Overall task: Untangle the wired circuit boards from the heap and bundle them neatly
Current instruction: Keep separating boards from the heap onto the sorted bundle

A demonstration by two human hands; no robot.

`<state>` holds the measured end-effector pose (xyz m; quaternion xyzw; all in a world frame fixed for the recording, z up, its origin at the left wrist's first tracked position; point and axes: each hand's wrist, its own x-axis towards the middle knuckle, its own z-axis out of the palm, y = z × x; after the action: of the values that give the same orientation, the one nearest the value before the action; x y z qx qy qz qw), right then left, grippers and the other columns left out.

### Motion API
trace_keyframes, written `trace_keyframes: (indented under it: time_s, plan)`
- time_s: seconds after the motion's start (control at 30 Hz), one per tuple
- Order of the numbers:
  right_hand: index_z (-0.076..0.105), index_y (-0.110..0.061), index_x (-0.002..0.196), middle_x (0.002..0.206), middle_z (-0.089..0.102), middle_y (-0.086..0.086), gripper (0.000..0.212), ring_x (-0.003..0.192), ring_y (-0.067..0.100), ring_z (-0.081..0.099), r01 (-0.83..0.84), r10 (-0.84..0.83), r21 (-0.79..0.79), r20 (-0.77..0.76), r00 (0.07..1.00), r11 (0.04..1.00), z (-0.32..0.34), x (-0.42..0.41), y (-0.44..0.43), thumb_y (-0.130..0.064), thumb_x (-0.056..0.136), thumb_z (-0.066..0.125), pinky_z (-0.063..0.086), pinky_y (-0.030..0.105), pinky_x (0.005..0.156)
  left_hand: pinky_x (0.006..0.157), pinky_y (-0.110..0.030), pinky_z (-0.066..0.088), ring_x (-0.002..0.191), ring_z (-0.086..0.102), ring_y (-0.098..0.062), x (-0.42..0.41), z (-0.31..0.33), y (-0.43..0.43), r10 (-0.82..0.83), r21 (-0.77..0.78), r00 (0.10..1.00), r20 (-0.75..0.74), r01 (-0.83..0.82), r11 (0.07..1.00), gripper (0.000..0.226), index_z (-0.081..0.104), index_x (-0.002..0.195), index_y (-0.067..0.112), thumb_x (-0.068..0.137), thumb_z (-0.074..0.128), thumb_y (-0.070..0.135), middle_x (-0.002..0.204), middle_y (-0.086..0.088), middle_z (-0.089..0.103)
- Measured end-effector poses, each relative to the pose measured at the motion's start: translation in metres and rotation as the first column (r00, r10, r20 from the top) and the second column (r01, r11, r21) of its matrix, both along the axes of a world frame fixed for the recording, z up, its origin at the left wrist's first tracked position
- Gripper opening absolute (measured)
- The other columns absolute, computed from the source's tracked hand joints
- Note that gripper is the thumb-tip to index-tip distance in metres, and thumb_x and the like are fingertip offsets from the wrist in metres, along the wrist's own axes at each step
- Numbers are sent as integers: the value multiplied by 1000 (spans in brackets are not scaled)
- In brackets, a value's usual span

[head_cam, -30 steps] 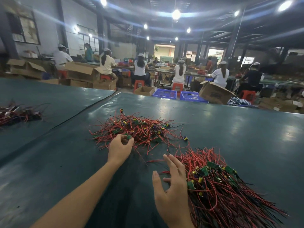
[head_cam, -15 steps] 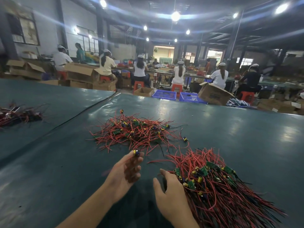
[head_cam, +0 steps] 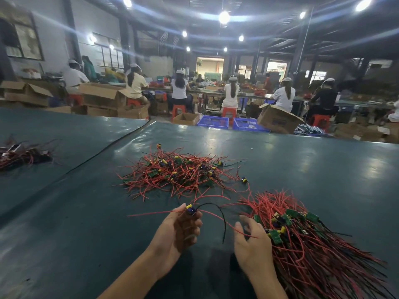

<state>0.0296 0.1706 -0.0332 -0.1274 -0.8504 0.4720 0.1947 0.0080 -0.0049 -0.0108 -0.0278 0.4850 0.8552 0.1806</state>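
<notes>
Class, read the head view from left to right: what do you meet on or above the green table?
Small dark pile of wires → left hand, pinching a blue-and-yellow wired circuit board → right hand → aligned bundle of red-wired green circuit boards.

left hand pinches wired board | right hand open beside bundle | heap beyond, on table

— Where does the heap lie?
— Mid-table, ahead of both hands. The bundle sits right of it and nearer (touching the right hand).
— And the left hand?
— Just left of the right one, with one board at its fingertips.
— Anything else?
— A smaller pile far left; crates behind the table's far edge.
</notes>
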Motion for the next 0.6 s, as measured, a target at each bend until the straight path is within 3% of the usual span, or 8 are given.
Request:
trace_keyframes:
  time_s: [0.07, 0.17, 0.23, 0.3, 0.4, 0.47, 0.6]
  plan:
    - [70, -18, 98, 94, 66, -3, 11, 86, 9, 61, -29, 28, -19, -41, 999, 999, 2, 5, -5, -21, 95, 59, 42, 20, 75, 57, -25, 39, 54, 54, -11, 2, 0, 2, -2, -20, 1000, 0, 2, 1000, 42, 79, 75, 12, 78, 53, 45, 68, -2, 63]
    - [69, -21, 75, 59, 63, -10, 17, 57, -2, 55, -162, 159, -67, -48, 986, 984, 2, 12, -17, -23, 91, 65, 40, 14, 56, 59, -25, 37, 54, 53, -10, 4, 0, 4, -17, -42, 1000, -15, 16, 999, 43, 79, 83, 10, 81, 52, 42, 69, -1, 63]
    - [74, -21, 82, 58, 65, -12, 9, 52, -2, 53, -280, 278, -161, -40, 960, 946, 4, 16, -27, -21, 89, 70, 40, 12, 53, 59, -25, 40, 56, 55, -11, 5, -1, 5, -21, -61, 999, -37, 18, 998, 43, 79, 85, 9, 80, 52, 42, 71, -2, 64]
    - [78, -18, 84, 61, 67, -6, 12, 51, 1, 51, -345, 340, -399, -86, 937, 850, 7, 16, -35, -15, 90, 68, 41, 14, 51, 58, -25, 44, 57, 58, -12, 7, -1, 6, -17, -84, 998, -54, 13, 996, 41, 78, 85, 9, 80, 55, 44, 72, -4, 66]
    - [79, -14, 84, 67, 69, 7, 15, 50, 9, 50, -304, 274, -673, -155, 949, 674, 12, 15, -39, -8, 89, 67, 41, 21, 47, 59, -25, 43, 57, 58, -12, 9, 0, 8, -17, -109, 997, -72, 9, 994, 37, 79, 78, 14, 79, 57, 45, 71, -4, 65]
    - [77, -8, 89, 64, 67, 7, 9, 49, 12, 49, -275, 201, -736, -190, 961, 618, 15, 14, -37, -12, 83, 70, 41, 23, 45, 59, -25, 40, 56, 55, -11, 10, 1, 9, -7, -136, 997, -76, -3, 991, 39, 79, 78, 13, 79, 57, 45, 71, -4, 65]
    - [73, -13, 103, 68, 65, 8, 33, 47, 10, 47, -335, 151, -763, -304, 941, 553, 22, 17, -33, -18, 70, 72, 40, 23, 41, 57, -26, 35, 54, 54, -13, 12, 3, 13, -9, -169, 999, -51, 1, 986, 43, 77, 76, 10, 86, 52, 44, 68, -6, 63]
